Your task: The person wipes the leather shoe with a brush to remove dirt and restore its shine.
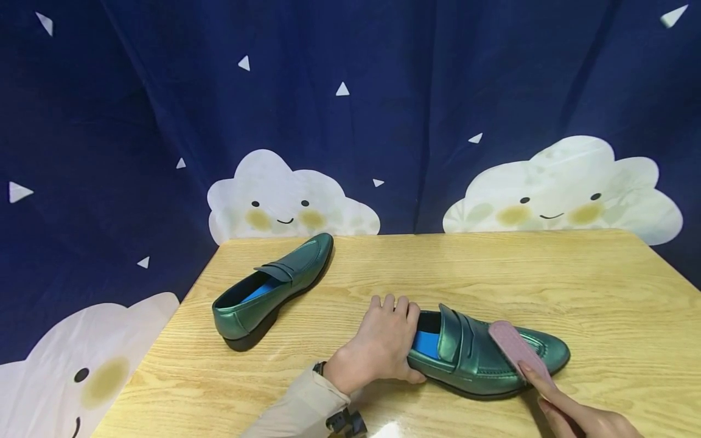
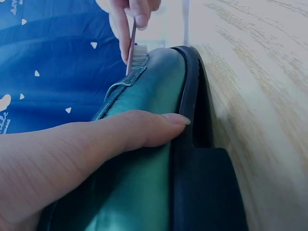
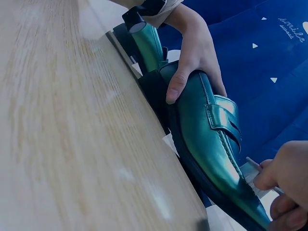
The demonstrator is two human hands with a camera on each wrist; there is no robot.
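Note:
A green metallic loafer [image 1: 493,365] with a blue insole lies on the table, its toe pointing right. My left hand [image 1: 383,340] grips its heel end, the thumb pressed along the near side by the sole, as the left wrist view also shows around the shoe [image 2: 154,91]. In my right hand [image 1: 586,413] is a pink-backed brush [image 1: 517,350], pinched with the index finger along its back. Its pale bristles [image 2: 140,56] meet the upper near the toe seam. In the right wrist view the right hand [image 3: 288,178] is at the toe, partly cut off by the frame edge.
A second green loafer [image 1: 274,289] stands upright at the back left of the wooden table [image 1: 630,316], toe pointing away. Behind the table hangs a dark blue curtain [image 1: 383,121] with clouds and white triangles. A small black camera [image 1: 346,421] sits on the left wrist.

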